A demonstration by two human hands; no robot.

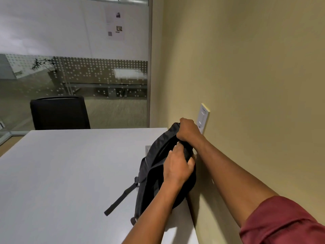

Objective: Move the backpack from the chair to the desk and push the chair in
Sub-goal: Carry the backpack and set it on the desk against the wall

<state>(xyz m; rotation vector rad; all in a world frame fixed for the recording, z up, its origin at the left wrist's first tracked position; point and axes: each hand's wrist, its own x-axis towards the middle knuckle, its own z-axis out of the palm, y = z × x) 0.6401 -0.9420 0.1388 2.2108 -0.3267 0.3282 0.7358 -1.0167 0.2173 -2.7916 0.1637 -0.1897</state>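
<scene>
Backpack (154, 173) stood on desk (70, 173), against wall (246, 67). Left hand (177, 166) and right hand (187, 129) both gripped backpack top, probably by handle.

Desk (61, 173): broad bare surface left of backpack (154, 173), open to approach. Right side: blocked, backpack stands against wall (246, 85). Strap (121, 198) trails leftward across desk. Far edge: black chair (59, 112) behind desk.

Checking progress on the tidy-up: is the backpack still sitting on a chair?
No, the black backpack stands on the white desk against the wall, gripped by the left hand and right hand.
</scene>
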